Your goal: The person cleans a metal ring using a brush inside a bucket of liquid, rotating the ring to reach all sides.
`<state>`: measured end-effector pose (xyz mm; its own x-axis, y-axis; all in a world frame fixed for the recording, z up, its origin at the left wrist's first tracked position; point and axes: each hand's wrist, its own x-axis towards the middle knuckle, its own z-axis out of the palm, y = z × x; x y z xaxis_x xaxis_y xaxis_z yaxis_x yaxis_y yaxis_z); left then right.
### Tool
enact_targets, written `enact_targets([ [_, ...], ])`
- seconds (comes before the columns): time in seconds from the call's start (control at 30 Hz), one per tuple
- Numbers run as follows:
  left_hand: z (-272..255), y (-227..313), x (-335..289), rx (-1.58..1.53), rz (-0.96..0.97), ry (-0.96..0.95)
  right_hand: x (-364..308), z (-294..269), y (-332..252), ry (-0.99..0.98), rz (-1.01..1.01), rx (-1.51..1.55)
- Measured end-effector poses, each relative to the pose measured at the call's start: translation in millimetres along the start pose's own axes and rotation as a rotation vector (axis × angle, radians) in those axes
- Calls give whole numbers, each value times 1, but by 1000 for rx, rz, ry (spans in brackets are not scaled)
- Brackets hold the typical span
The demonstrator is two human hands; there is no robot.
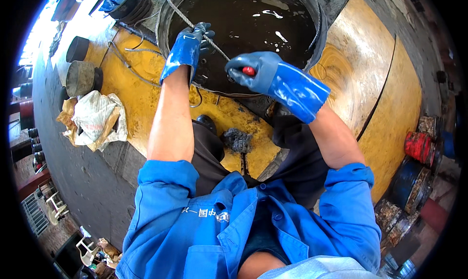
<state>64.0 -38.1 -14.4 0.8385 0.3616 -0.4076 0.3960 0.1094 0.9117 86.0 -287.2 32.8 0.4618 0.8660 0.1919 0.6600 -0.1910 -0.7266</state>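
Blue jacket cloth (209, 262) fills the near edge; beyond it, the wearer's forearms (170, 125) reach in blue gloves (181, 55) over a round tub (163, 28) of dark liquid (239, 15). Twisted wire rope (177, 12) slants across the tub's left side, from far left down to the right glove. Fingers of the left hand (200, 34) are wrapped around it; the right hand (258, 70) is closed about a red-tipped object (249, 71) — whether it also grips the rope cannot be told. The rope is probably stiff, springy and sturdy — slippery if oily — and best held firmly along its straight stretch.
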Motion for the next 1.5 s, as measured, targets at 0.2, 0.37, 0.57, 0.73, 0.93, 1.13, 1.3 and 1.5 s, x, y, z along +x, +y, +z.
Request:
enact_targets([
  [0.2, 3, -1, 1, -4, 15, -22, 6, 6, -24, -220, -201, -317],
  [0.37, 5, 12, -8, -245, -136, -47, 0, 6, -8, -478, 5, -281],
  [0.57, -9, 14, 8, -497, -92, 25, -23, -41, 27, -408, 236, -131],
  [0.73, -39, -6, 34, -792, -58, 165, -23, -73, 39, -452, 396, 44],
  [0.93, -98, -33, 58, -1015, 98, 108, -33, -101, 53, -257, 396, 270],
  [1.13, -94, -24, 52, -1137, 7, 306, -38, -116, 70, 50, 492, 458],
  [1.3, -91, -28, 60, -1103, 62, 355, -18, -89, 55, 81, 560, 538],
  [1.5, -72, -22, 59, -1063, 106, 332, -25, -88, 102, -2, 599, 283],
])
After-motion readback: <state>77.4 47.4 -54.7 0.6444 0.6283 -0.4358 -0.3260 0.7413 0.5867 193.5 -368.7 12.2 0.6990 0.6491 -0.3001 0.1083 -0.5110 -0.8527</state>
